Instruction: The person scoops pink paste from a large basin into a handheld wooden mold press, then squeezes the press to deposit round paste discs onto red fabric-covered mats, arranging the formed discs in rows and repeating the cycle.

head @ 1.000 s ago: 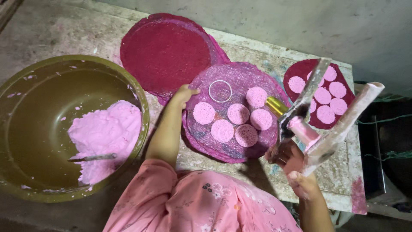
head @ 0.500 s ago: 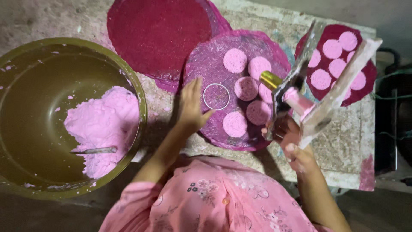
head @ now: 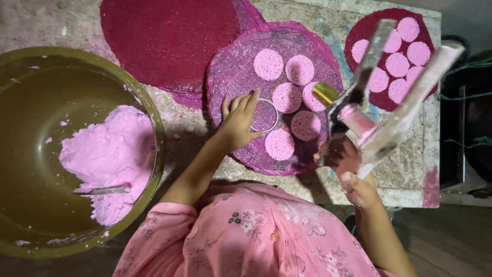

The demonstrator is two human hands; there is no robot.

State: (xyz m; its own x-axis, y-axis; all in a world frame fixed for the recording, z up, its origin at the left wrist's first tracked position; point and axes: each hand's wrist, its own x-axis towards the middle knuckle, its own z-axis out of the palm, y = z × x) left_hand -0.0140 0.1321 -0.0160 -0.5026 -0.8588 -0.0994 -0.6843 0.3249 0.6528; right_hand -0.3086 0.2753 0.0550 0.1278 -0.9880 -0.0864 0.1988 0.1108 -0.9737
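My left hand (head: 237,122) rests on a round purple woven mat (head: 230,66), fingers touching a thin metal ring (head: 266,115) that lies flat on it. Several pink round discs (head: 287,97) sit on the mat beside the ring. My right hand (head: 346,164) grips a metal press tool (head: 379,102) with a brass tip and a pink-coated plunger, held just above the mat's right edge. The hand's fingers are partly hidden behind the tool.
A big olive bowl (head: 148,118) at the left holds pink dough (head: 107,154) and a spoon (head: 102,190). A dark red mat (head: 169,36) lies at the back. Another red mat (head: 359,36) with pink discs sits at the right, near the stone slab's edge (head: 410,195).
The view shifted downward so the mats sit higher in frame. My left hand stays by the ring on the purple mat. The press in my right hand is held about the same.
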